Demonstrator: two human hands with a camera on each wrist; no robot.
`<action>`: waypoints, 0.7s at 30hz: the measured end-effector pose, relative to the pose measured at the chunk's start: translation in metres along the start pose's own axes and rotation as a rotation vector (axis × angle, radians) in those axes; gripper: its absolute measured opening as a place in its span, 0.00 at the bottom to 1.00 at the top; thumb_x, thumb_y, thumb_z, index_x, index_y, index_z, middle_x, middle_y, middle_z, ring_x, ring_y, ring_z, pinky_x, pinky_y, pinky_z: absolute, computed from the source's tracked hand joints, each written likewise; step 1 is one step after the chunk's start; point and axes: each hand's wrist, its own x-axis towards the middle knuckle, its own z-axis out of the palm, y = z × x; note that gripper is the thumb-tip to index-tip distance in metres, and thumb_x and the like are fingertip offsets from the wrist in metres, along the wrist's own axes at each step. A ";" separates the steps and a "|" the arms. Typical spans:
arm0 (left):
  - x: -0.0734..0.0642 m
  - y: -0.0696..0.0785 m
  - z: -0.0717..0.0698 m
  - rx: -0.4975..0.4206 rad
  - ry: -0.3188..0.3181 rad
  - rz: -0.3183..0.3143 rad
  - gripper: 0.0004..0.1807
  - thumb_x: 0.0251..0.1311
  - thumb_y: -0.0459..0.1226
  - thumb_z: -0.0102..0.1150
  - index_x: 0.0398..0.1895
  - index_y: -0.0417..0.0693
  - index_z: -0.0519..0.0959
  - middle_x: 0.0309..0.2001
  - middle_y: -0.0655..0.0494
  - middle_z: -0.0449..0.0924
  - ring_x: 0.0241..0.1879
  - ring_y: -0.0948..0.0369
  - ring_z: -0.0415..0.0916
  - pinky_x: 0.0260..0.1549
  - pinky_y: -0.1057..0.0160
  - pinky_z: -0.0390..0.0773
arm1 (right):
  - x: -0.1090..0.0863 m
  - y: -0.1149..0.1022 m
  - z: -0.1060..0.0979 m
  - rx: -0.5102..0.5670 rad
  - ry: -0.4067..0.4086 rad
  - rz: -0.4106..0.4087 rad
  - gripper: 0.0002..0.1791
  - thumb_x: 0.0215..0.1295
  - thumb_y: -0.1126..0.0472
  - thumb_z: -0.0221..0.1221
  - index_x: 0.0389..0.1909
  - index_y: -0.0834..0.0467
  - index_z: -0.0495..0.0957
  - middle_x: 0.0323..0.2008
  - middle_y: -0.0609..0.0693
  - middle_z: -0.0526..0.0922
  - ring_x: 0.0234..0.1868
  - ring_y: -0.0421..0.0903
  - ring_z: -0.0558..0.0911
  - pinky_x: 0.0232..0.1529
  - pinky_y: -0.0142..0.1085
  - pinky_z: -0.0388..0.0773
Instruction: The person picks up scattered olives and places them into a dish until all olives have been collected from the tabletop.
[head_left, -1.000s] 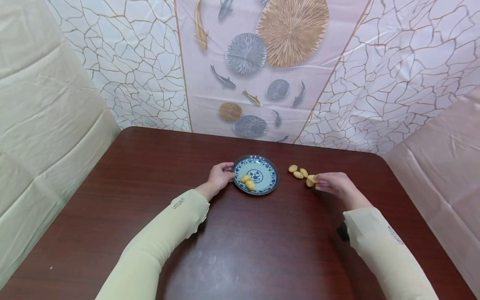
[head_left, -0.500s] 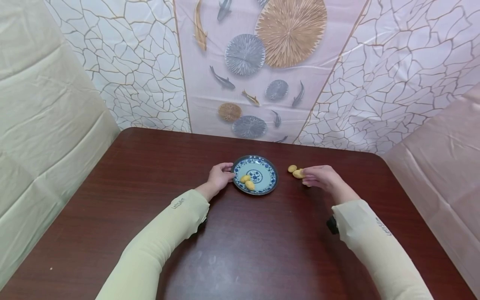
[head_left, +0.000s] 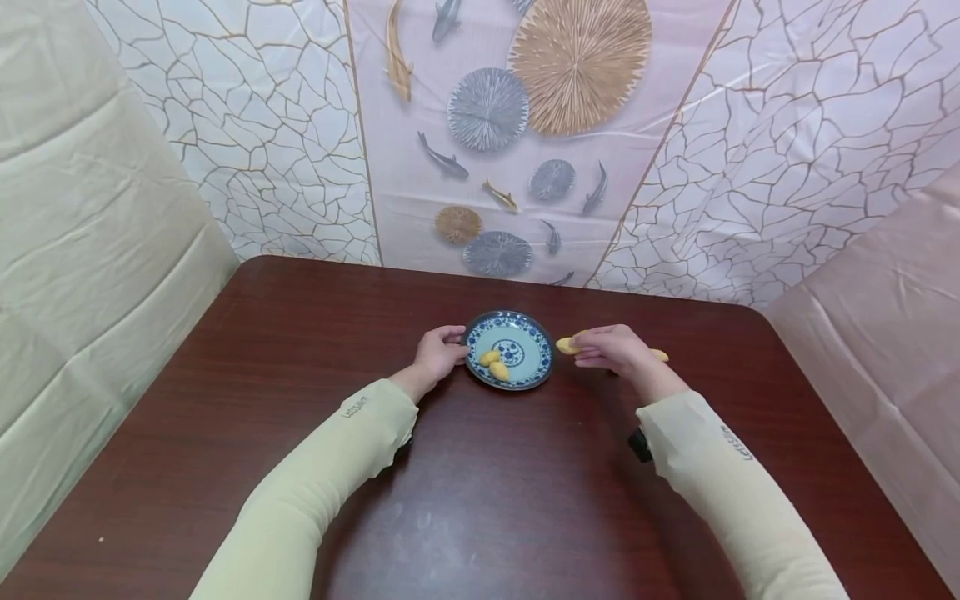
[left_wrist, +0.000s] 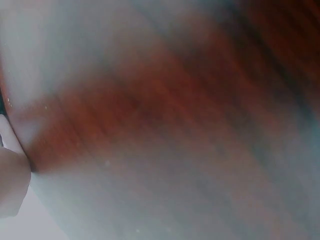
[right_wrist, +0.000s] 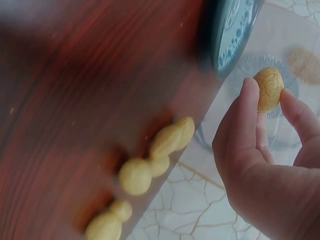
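My left hand (head_left: pixel 437 354) grips the left rim of a round blue-and-white patterned plate (head_left: pixel 528 335). Two yellow walnuts (head_left: pixel 497 367) lie on the plate's lower left part. Just right of the plate, my right hand (head_left: pixel 617 352) pinches another yellow walnut (right_wrist: pixel 270 90) between thumb and fingertips; its wrinkled shell shows in the right wrist view. Behind that hand several more walnuts (right_wrist: pixel 135 177) lie on the table, mostly hidden in the head view, with one (head_left: pixel 660 355) peeking out on the right. Only a sliver of the left hand (left_wrist: pixel 12 180) shows in the left wrist view.
A dark reddish-brown wooden table (head_left: pixel 480 467) carries everything. Patterned cloth (head_left: pixel 487 167) hangs along its back edge, and plain pale cloth (head_left: pixel 97 275) drapes the left side, with more on the right.
My right hand has moved left from the loose walnuts toward the plate, carrying a walnut in its fingertips. The left hand and plate stay in place.
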 end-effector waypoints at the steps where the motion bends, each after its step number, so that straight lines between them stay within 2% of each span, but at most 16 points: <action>1: 0.000 0.000 0.000 0.002 0.000 0.000 0.24 0.58 0.24 0.54 0.59 0.35 0.71 0.54 0.38 0.73 0.51 0.51 0.76 0.47 0.59 0.82 | 0.001 0.000 0.003 0.002 -0.003 0.000 0.29 0.64 0.63 0.56 0.61 0.76 0.62 0.27 0.45 0.82 0.30 0.37 0.82 0.49 0.37 0.81; 8: 0.001 -0.002 0.000 0.006 -0.001 0.002 0.24 0.58 0.24 0.54 0.59 0.35 0.70 0.54 0.38 0.73 0.51 0.50 0.75 0.46 0.59 0.82 | 0.009 -0.001 0.021 0.024 -0.028 -0.022 0.26 0.63 0.67 0.56 0.58 0.78 0.65 0.25 0.46 0.82 0.29 0.38 0.82 0.41 0.34 0.84; 21: -0.001 0.001 0.001 -0.001 0.000 0.007 0.23 0.58 0.23 0.54 0.59 0.34 0.70 0.53 0.37 0.74 0.51 0.49 0.76 0.46 0.59 0.83 | 0.019 -0.002 0.050 0.010 -0.083 -0.003 0.21 0.63 0.68 0.55 0.54 0.77 0.68 0.22 0.46 0.81 0.26 0.39 0.81 0.37 0.33 0.85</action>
